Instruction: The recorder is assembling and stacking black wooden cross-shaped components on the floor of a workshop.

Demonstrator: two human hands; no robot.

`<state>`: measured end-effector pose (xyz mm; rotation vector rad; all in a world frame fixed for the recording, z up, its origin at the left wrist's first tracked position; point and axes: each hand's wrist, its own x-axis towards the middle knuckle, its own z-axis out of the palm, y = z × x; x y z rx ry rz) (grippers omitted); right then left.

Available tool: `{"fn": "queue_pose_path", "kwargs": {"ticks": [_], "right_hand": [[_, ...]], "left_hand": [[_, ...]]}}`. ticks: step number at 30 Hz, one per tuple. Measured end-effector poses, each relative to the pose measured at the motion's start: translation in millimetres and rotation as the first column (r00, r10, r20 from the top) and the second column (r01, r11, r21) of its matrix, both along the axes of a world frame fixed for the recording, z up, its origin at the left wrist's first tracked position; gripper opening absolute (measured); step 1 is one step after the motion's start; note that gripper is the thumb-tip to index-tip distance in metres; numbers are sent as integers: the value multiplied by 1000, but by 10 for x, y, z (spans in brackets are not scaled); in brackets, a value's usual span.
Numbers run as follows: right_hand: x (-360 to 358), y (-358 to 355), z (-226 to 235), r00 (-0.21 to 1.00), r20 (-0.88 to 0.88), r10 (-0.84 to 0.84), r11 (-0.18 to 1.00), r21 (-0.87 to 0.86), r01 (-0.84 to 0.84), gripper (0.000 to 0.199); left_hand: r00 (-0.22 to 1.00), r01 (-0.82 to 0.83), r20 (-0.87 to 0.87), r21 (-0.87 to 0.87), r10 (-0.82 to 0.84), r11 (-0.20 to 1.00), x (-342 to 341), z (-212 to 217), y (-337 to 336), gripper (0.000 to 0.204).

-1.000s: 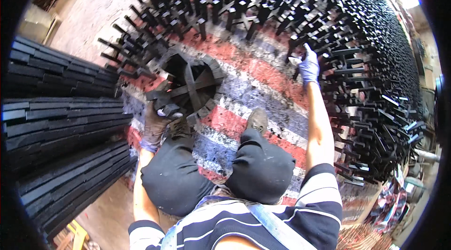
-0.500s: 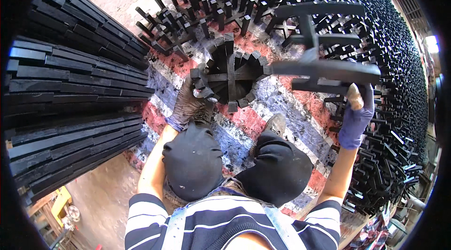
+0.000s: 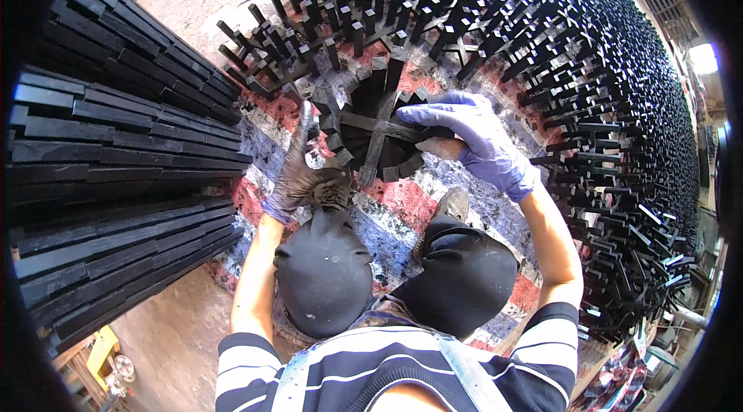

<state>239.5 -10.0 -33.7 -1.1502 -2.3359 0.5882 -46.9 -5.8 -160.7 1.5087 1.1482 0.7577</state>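
In front of my knees a round cluster of black wooden bars (image 3: 337, 141) stands on the woven sheet, its bar ends forming a ring. Across its top lies a black wooden cross (image 3: 381, 130). My right hand (image 3: 487, 141), in a purple glove, reaches over from the right; its thumb and fingers close around the cross's right arm. At the cluster's left side is my left hand (image 3: 298, 172), in a blackened purple glove. Its fingers are apart, one stretched upward, and it appears to hold nothing.
Long black wooden strips (image 3: 131, 133) are stacked at the left. Densely packed black crosses with upright legs (image 3: 526, 17) spread across the far side and right. A red, white and blue woven sheet (image 3: 402, 207) covers the floor. A yellow object (image 3: 101, 354) stands lower left.
My right hand has moved left from beside the cluster to its cross. The black barred frame it held is no longer in it. My left hand has loosened from the cluster's side.
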Motion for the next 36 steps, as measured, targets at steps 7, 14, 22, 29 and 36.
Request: {"fn": "queue_pose_path", "kwargs": {"ticks": [7,14,22,29,36], "right_hand": [[111,79,-154,999,-8,-39,999,-34,39,48],[508,-146,-410,885,-333,-325,919,110,379,86],[2482,-1012,-1636,-1,-106,-994,-17,153,988,97],[2699,-871,-2415,-228,-83,-970,-175,-409,896,37],[1782,-1083,-1078,168,-410,-896,389,-544,744,17]], "left_hand": [[948,213,-269,139,-170,967,-51,-110,364,111],[941,250,-326,477,-95,842,-108,-233,355,68],[960,168,-279,548,-11,820,-167,-432,297,37],[904,308,-427,704,34,640,-275,-492,132,39],[812,92,-544,477,211,874,-42,-436,-15,74]]}}
